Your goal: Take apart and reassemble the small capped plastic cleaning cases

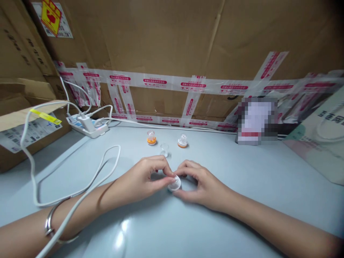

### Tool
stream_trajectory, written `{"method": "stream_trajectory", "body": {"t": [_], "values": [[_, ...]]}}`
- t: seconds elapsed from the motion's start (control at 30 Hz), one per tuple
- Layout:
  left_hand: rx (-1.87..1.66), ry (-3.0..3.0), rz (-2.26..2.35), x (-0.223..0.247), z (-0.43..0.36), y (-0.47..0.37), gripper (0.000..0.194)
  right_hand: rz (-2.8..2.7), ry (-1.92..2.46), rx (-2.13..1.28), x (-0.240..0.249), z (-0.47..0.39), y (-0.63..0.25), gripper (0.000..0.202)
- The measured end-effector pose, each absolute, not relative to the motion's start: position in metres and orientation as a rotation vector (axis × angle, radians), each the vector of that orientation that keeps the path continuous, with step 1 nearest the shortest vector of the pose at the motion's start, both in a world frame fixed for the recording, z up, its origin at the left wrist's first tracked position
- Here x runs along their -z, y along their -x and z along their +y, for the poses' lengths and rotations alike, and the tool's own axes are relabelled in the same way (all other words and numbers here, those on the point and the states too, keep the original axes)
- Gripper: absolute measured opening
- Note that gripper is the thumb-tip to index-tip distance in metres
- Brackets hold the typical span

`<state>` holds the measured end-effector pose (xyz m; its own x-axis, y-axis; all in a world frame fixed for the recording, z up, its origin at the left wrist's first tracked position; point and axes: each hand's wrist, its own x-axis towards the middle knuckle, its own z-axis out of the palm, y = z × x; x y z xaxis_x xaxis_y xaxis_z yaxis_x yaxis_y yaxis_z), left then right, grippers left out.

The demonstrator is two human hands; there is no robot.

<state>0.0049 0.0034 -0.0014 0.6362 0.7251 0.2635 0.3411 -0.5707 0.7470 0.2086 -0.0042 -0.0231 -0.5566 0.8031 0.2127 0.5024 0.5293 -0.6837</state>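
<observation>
A small white round base [175, 185] sits low over the table between my two hands. My right hand [205, 184] grips it by the rim, thumb on the near side and fingers on the far side. The thumb and forefinger of my left hand [147, 176] are pinched together at its top, on a small piece that I cannot make out. Just beyond my left fingers lies a clear dome cap [165, 148]. Farther back stand two small domed capsules, one with an orange base [151, 138] and one white with an orange underside [182, 141].
A white charging cable [88, 190] loops across my left forearm from a power strip [88, 125]. Taped cardboard boxes [161, 36] wall off the back. A blurred-out phone-like object [254, 122] leans at the back right, near a printed bag or panel [322, 143].
</observation>
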Motion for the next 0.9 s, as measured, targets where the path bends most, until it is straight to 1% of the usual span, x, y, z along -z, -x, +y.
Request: {"method": "stream_trajectory", "body": {"t": [0.1, 0.2, 0.23, 0.3, 0.33, 0.4, 0.63, 0.7, 0.8, 0.87, 0.9], "values": [[-0.733, -2.191, 0.845, -0.004, 0.009, -0.003, 0.011, -2.254, 1.061, -0.767, 0.022, -0.004, -0.208, 0.022], [-0.935, -2.238, 0.96, -0.001, 0.02, -0.002, 0.012, -2.248, 1.073, -0.774, 0.02, -0.004, -0.209, 0.022], [-0.987, -2.27, 1.013, 0.002, 0.025, -0.002, 0.018, -2.245, 1.078, -0.775, 0.02, -0.004, -0.209, 0.022], [-0.961, -2.377, 0.991, 0.009, 0.035, -0.001, 0.035, -2.241, 1.083, -0.777, 0.02, -0.005, -0.209, 0.022], [-0.925, -2.423, 0.949, 0.013, 0.038, -0.001, 0.041, -2.239, 1.083, -0.778, 0.02, -0.005, -0.209, 0.021], [-0.904, -2.474, 0.939, 0.018, 0.044, -0.001, 0.045, -2.234, 1.081, -0.777, 0.021, -0.006, -0.209, 0.021], [-0.871, -2.477, 0.972, 0.024, 0.051, -0.004, 0.03, -2.233, 1.084, -0.777, 0.021, -0.005, -0.209, 0.022], [-0.918, -2.451, 0.982, 0.021, 0.049, -0.004, 0.027, -2.234, 1.083, -0.782, 0.021, -0.005, -0.209, 0.022], [-1.076, -2.35, 0.908, 0.014, 0.04, -0.001, 0.029, -2.239, 1.074, -0.776, 0.022, -0.006, -0.209, 0.021], [-1.133, -2.253, 0.762, 0.008, 0.029, 0.001, 0.035, -2.245, 1.064, -0.765, 0.022, -0.006, -0.21, 0.02], [-1.127, -2.245, 0.679, 0.005, 0.024, 0.001, 0.034, -2.248, 1.057, -0.759, 0.021, -0.006, -0.209, 0.019]]}}
